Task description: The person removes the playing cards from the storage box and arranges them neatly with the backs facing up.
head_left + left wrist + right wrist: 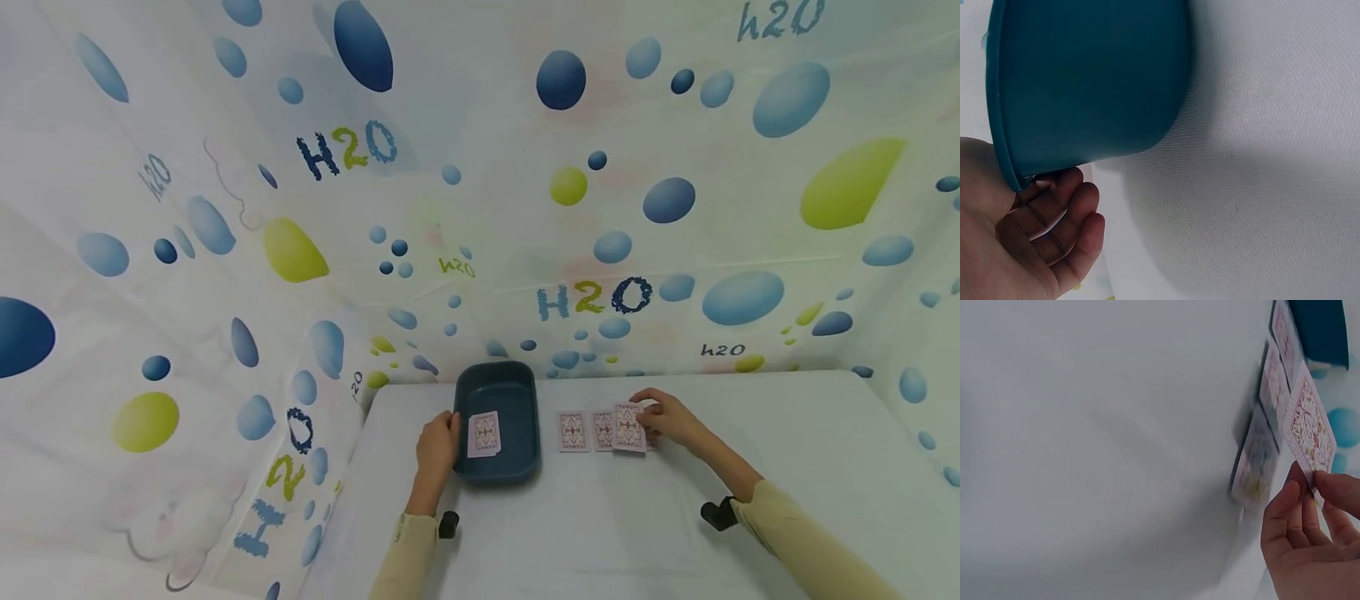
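In the head view my left hand [438,446] grips the left rim of a dark teal plastic tub [498,472]. The left wrist view shows its fingers [1071,222] curled beneath the tub's lip. Inside the tub lie overlapping playing cards [484,434], patterned backs up. My right hand [670,419] pinches one playing card [1311,428] between thumb and fingertips, raised above the table. Below it, playing cards lie in a row: a left one [572,432], a middle one [602,431] partly covered by the held card, and a right one [1257,462] mostly hidden in the head view.
A white cloth [600,525] covers the table. Behind and to the left hangs a white curtain [495,208] with blue and green dots and H2O lettering. Black wrist straps [720,514] show at both sleeves.
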A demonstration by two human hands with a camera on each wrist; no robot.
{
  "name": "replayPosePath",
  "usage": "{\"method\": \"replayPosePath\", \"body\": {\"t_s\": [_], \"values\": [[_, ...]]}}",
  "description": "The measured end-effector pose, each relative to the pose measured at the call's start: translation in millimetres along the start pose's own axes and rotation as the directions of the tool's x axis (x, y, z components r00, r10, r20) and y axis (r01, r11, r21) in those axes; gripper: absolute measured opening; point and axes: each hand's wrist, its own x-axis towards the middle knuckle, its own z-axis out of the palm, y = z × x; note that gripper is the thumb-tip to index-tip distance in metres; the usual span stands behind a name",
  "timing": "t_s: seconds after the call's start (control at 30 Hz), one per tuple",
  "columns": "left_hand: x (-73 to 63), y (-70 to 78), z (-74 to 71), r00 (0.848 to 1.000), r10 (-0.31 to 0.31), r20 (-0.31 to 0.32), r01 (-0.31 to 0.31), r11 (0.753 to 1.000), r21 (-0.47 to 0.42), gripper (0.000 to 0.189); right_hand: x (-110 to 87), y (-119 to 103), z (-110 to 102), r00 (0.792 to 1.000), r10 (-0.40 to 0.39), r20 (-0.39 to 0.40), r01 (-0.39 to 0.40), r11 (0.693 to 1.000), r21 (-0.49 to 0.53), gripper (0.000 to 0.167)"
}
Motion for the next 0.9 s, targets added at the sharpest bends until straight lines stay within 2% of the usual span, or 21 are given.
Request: {"method": "replayPosePath", "body": {"t_s": [0.17,0.4,0.7,0.9], "values": [[1.1,1.6,-0.1,1.0,0.013,-0.004,-0.013,1.0,0.002,0.033,-6.1,7,-21,0.999,0.045,-0.015,-0.045,0.999,-0.03,0.037],[2.3,2.5,-0.9,1.0,-0.004,0.005,0.004,1.0,0.019,0.033,-12.3,25,-43,0.997,0.057,-0.054,-0.062,0.992,-0.113,0.035],[0.8,1.6,-0.5,1.0,-0.001,0.001,0.001,1.0,0.019,0.032,-12.0,38,-48,0.995,0.013,-0.099,-0.034,0.977,-0.209,0.033],[0.2,2.5,0.3,1.0,-0.01,0.008,0.01,1.0,0.018,0.032,-4.8,43,-43,0.987,-0.047,-0.157,-0.013,0.931,-0.365,0.026]]}}
